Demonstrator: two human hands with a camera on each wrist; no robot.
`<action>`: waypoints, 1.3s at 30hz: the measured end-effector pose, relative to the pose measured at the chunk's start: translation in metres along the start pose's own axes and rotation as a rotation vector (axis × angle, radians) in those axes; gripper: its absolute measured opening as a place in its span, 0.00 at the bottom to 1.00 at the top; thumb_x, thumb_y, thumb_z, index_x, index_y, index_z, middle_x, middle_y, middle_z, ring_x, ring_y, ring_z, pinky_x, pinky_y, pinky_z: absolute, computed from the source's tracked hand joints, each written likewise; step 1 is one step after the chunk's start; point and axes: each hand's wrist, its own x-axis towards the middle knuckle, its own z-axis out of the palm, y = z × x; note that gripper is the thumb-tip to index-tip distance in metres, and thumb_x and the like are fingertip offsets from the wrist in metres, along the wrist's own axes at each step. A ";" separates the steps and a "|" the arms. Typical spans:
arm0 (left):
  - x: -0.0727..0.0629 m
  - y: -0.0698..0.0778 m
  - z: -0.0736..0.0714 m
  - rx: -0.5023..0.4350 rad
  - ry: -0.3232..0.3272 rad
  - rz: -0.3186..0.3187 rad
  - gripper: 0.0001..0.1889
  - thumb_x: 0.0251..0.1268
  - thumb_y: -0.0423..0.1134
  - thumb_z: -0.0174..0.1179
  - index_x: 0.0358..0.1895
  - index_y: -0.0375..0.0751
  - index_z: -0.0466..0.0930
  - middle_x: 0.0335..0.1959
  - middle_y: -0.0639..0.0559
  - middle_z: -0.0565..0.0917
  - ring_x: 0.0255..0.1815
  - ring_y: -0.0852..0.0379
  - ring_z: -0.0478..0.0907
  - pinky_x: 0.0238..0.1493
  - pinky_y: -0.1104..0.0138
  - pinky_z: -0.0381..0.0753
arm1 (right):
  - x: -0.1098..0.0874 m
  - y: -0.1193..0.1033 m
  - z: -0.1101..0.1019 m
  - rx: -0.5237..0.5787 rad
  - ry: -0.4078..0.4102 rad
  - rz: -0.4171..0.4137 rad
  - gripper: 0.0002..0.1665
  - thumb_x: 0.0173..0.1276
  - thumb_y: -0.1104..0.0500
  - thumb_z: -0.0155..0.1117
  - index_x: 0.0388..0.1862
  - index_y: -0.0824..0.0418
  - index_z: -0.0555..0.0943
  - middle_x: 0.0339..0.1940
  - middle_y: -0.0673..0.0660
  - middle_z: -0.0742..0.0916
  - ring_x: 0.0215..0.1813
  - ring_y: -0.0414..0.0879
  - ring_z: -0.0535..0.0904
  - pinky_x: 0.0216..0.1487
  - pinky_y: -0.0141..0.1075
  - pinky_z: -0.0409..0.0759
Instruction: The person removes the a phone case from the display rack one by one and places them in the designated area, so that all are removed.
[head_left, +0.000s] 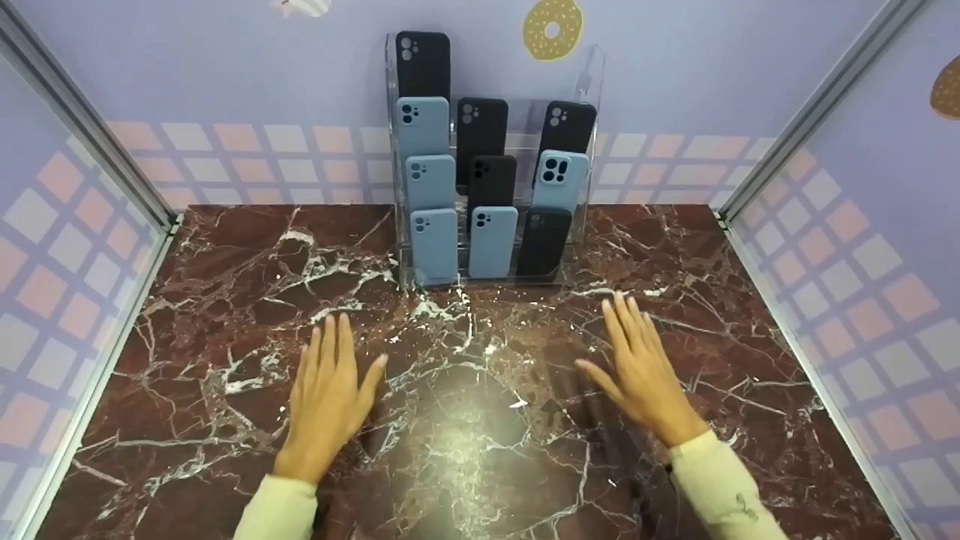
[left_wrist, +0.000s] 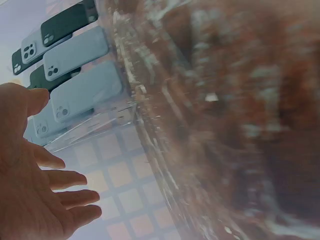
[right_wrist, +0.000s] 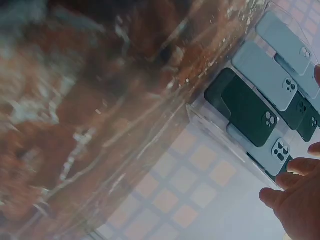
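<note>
Ten phone cases (head_left: 493,247), five black and five blue, stand in one clear rack (head_left: 523,135): four in the left column, three in the middle, three at right. The left column counts one black and three blue; the middle and right columns, two black and one blue each. Two hands, one left hand (head_left: 326,397) and one right hand (head_left: 646,371), two sleeves (head_left: 277,510), one table (head_left: 217,330), three walls (head_left: 262,75) and two doughnut prints (head_left: 536,41) appear.

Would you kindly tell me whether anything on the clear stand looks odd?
Nothing looks broken, but the back row of the clear stand looks lopsided: only one black case stands there, at the left end.
</note>
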 end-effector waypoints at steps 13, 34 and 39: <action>0.063 0.016 -0.020 -0.181 0.002 -0.131 0.45 0.78 0.55 0.52 0.80 0.31 0.38 0.79 0.29 0.50 0.77 0.28 0.53 0.75 0.41 0.51 | 0.058 0.019 0.004 0.146 -0.025 0.077 0.59 0.65 0.45 0.73 0.82 0.64 0.50 0.82 0.66 0.55 0.81 0.62 0.51 0.79 0.54 0.50; 0.146 0.040 -0.008 -0.275 0.211 -0.143 0.31 0.71 0.42 0.63 0.71 0.29 0.67 0.60 0.28 0.79 0.58 0.30 0.79 0.63 0.44 0.73 | 0.147 0.039 0.026 0.274 0.141 0.220 0.48 0.56 0.62 0.80 0.74 0.67 0.68 0.64 0.69 0.76 0.65 0.63 0.74 0.71 0.53 0.68; 0.158 0.042 -0.001 -0.262 0.245 -0.139 0.25 0.70 0.39 0.64 0.65 0.28 0.75 0.56 0.28 0.81 0.55 0.29 0.80 0.59 0.43 0.75 | 0.161 0.041 0.035 0.295 0.164 0.255 0.45 0.56 0.64 0.80 0.72 0.65 0.71 0.60 0.69 0.78 0.52 0.64 0.79 0.59 0.51 0.76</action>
